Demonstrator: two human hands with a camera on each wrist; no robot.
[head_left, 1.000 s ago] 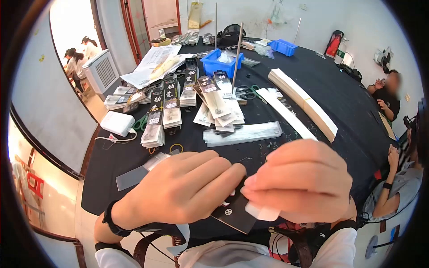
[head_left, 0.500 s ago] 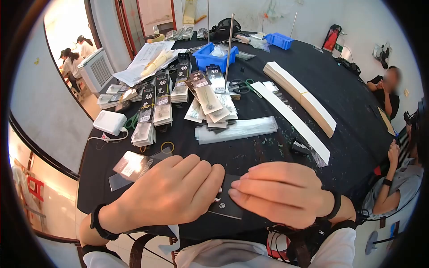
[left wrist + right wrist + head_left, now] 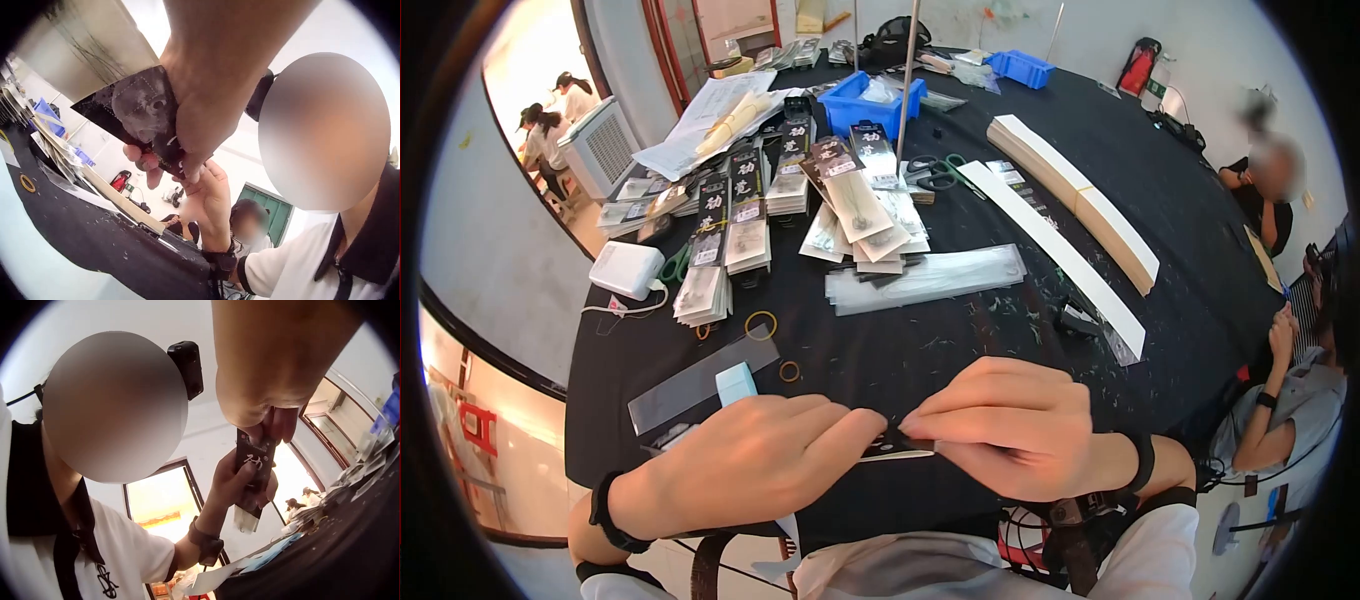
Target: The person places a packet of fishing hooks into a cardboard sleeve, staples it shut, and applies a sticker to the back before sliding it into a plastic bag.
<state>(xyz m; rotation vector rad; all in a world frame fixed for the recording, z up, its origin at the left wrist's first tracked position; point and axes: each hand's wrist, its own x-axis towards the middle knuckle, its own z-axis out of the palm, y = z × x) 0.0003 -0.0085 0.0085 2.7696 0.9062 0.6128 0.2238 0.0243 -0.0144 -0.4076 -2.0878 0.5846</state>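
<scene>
Between the two hands is a black printed packet (image 3: 890, 445), tilted so that its edge faces the head camera. The left hand (image 3: 765, 455) pinches it from one side, and the right hand (image 3: 1010, 430) pinches its other end with thumb and fingertips. In the left wrist view the black packet (image 3: 140, 109) has a clear window, and a pale card with thin dark lines (image 3: 94, 44) extends from it. White characters show on the packet (image 3: 255, 464) in the right wrist view, with fingers of both hands on it.
Bundled packets (image 3: 745, 215), clear sleeves (image 3: 925, 280) and white strips (image 3: 1070, 200) lie ahead. Green-handled scissors (image 3: 940, 172) are near a blue bin (image 3: 870, 105). A clear strip (image 3: 700, 380), light-blue piece (image 3: 735, 383) and rubber bands (image 3: 789, 372) lie by the left hand. People sit at right.
The packet has tipped from lying face up to edge-on. The right hand has turned and moved slightly closer to the left. A light-blue piece now shows beside the left hand.
</scene>
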